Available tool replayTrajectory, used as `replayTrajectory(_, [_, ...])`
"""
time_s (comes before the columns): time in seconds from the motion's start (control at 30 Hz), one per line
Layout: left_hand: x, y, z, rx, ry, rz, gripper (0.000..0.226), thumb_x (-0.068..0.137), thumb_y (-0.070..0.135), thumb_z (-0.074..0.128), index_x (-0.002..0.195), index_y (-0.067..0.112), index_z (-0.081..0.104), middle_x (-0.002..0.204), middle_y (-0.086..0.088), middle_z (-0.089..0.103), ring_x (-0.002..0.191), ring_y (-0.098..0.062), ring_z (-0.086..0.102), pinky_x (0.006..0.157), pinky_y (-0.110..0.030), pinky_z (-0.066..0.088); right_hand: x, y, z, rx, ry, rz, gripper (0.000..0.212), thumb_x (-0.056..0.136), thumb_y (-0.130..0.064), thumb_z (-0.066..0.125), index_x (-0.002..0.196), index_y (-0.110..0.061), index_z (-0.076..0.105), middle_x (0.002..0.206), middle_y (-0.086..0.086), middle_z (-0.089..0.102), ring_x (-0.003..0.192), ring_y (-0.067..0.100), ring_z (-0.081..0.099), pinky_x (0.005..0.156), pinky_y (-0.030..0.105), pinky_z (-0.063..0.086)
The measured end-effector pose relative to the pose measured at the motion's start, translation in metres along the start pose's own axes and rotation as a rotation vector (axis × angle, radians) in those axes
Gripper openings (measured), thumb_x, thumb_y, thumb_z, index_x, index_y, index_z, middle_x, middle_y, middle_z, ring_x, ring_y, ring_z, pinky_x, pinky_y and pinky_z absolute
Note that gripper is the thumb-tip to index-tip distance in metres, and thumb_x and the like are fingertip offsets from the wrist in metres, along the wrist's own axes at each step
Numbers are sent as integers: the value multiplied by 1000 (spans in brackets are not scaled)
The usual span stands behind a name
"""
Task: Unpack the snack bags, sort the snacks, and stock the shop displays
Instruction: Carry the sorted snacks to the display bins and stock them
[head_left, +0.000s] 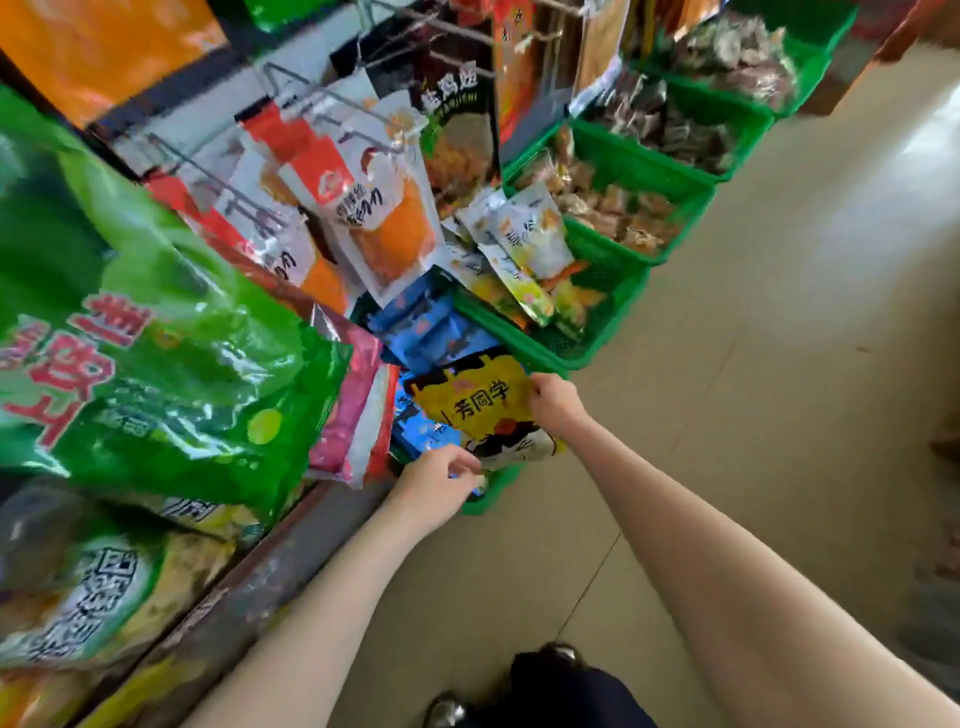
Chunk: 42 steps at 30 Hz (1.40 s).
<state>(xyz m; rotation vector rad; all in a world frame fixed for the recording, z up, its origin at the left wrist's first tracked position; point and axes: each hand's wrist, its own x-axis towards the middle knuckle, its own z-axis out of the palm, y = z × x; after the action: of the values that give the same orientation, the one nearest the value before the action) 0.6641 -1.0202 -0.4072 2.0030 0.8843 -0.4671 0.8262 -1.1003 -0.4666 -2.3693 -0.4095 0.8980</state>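
Both grips are on one glossy yellow snack packet with black edging and printed characters (475, 402), which hangs over the nearest green plastic mesh basket (540, 358), the one filled with small blue packets (431, 332). The right hand (553, 402) pinches the packet's right edge, fingers curled over it, forearm reaching in straight from the lower right. The left hand (436, 486) pinches the packet's lower corner from below, knuckles up, its forearm coming in along the shelf edge at the lower left. The likeliest fault, as I judge it, is sorting: the yellow packet sits right above blue stock of another kind, so released here it would land in the wrong basket, and the neighbouring green basket beyond it, holding pale and orange packets (524, 249), may not match either. A second risk is the slick film slipping out of two light pinches and dropping past the basket's front rim onto the tan tiled floor (727, 364). The large green foil bags (156, 338) bulging from the shelf left of the basket crowd the left forearm and could be knocked loose.
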Motion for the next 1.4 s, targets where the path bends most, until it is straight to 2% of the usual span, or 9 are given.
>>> replayTrajectory(0.13, [18, -8, 1, -21, 41, -2, 25, 91, 7, 50, 112, 13, 62, 107, 2, 61, 106, -20, 57, 77, -21, 39, 33, -17, -1, 91, 6, 93, 47, 99, -14, 38, 143, -4, 25, 128, 22, 50, 104, 34, 55, 80, 37, 44])
replayTrajectory(0.27, [-8, 13, -9, -49, -10, -56, 22, 92, 8, 47, 106, 15, 63, 115, -4, 63, 110, -21, 57, 91, -31, 45, 0, -18, -38, 99, -50, 95, 46, 99, -16, 40, 143, -5, 31, 136, 17, 46, 111, 29, 52, 89, 34, 44])
replayTrajectory(0.43, [-66, 79, -39, -93, -73, -23, 17, 94, 8, 46, 102, 15, 60, 85, 4, 58, 88, -15, 58, 68, -20, 46, -84, -18, -107, 334, -68, 255, 35, 97, -10, 42, 130, 0, 46, 108, 12, 51, 93, 25, 53, 87, 38, 52])
replayTrajectory(0.57, [-124, 132, -61, -17, -127, 86, 20, 95, 9, 45, 108, 9, 60, 99, -6, 61, 81, -13, 59, 64, -19, 44, -175, -24, -163, 453, 15, 269, 30, 95, -8, 44, 123, 0, 51, 82, 5, 52, 64, 15, 48, 64, 29, 47])
replayTrajectory(0.83, [-272, 191, -8, 202, -396, 452, 23, 96, 4, 38, 85, 13, 55, 76, 1, 56, 58, -6, 56, 56, -21, 36, -470, 27, -217, 646, 468, 293, 11, 96, -5, 44, 95, -9, 54, 80, 7, 54, 55, 8, 53, 52, 19, 45])
replayTrajectory(0.97, [-389, 206, 34, 277, -569, 682, 29, 96, 2, 38, 75, 18, 52, 76, -2, 56, 41, 5, 54, 53, -18, 36, -654, 60, -192, 612, 684, 441, 13, 94, -7, 48, 105, -9, 56, 89, 13, 58, 56, 12, 58, 51, 21, 49])
replayTrajectory(1.07, [-471, 198, 75, 462, -663, 831, 16, 92, 2, 44, 93, 11, 58, 87, -8, 63, 66, -12, 60, 53, -16, 45, -777, 77, -165, 515, 782, 587, 13, 94, -5, 46, 103, -5, 56, 91, 16, 55, 65, 21, 51, 55, 25, 46])
replayTrajectory(1.17, [-546, 179, 131, 656, -770, 988, 20, 88, 3, 51, 105, 6, 62, 99, -14, 67, 78, -19, 62, 78, -27, 51, -893, 99, -126, 393, 799, 823, 23, 93, -9, 48, 111, 0, 58, 82, 9, 52, 66, 18, 50, 58, 28, 47])
replayTrajectory(1.4, [-723, 134, 259, 763, -1001, 1221, 22, 88, 4, 51, 103, 4, 67, 93, -11, 63, 84, -22, 57, 66, -27, 48, -1121, 168, -24, 392, 801, 1195, 29, 94, -15, 50, 118, -3, 59, 110, 9, 58, 91, 21, 52, 60, 25, 49])
